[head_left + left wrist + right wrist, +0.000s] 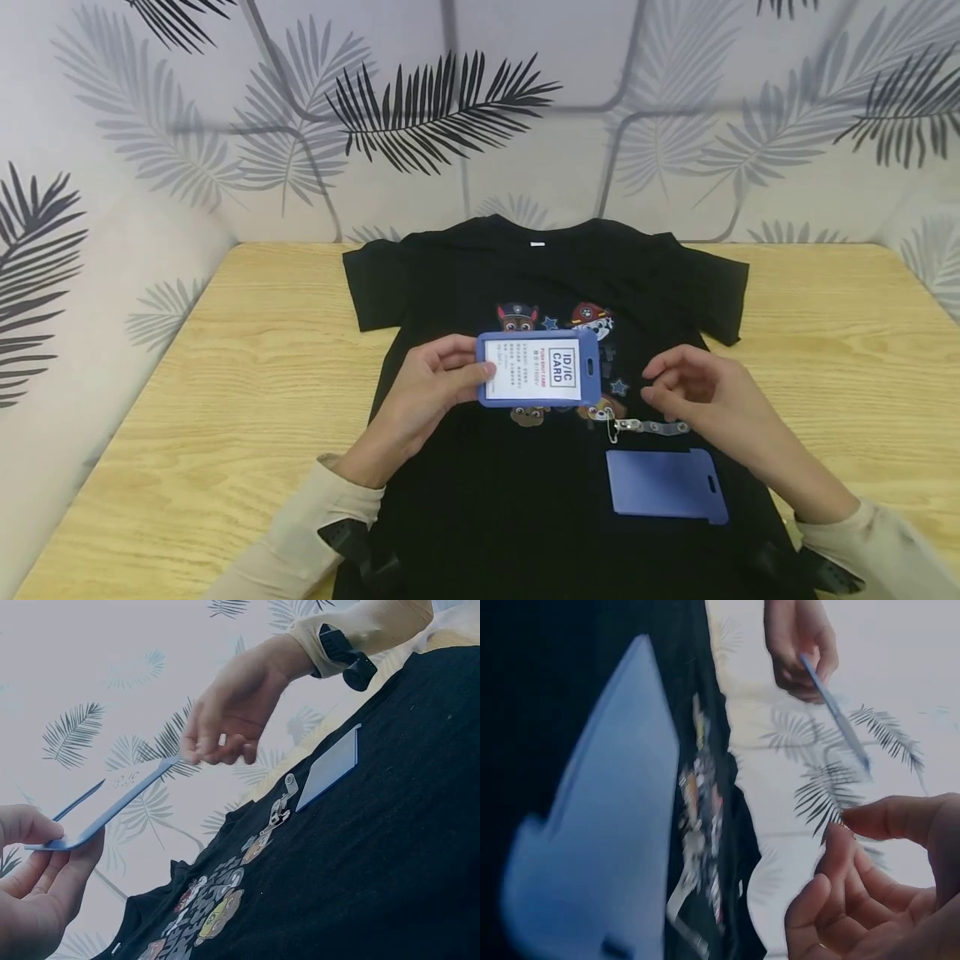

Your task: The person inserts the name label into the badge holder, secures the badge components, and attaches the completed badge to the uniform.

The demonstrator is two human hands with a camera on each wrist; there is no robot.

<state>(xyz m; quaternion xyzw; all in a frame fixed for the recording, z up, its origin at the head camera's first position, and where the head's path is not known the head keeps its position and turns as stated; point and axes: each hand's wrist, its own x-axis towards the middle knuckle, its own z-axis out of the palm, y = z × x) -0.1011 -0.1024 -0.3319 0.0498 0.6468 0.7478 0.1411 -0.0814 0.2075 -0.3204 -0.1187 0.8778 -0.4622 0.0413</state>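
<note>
The badge holder (537,370), judged light, stiff and slick, is pinched at its nine o'clock edge by the left hand (427,398) above the shirt (480,500); the right hand (693,392) hovers loosely curled, empty.

Even light, wrist views dim (blurry)

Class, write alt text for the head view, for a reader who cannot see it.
A left hand holds a blue ID card holder above a black T-shirt spread on a wooden table. The right hand hovers empty beside it, over a metal clip and a blue cover lying on the shirt.
</note>
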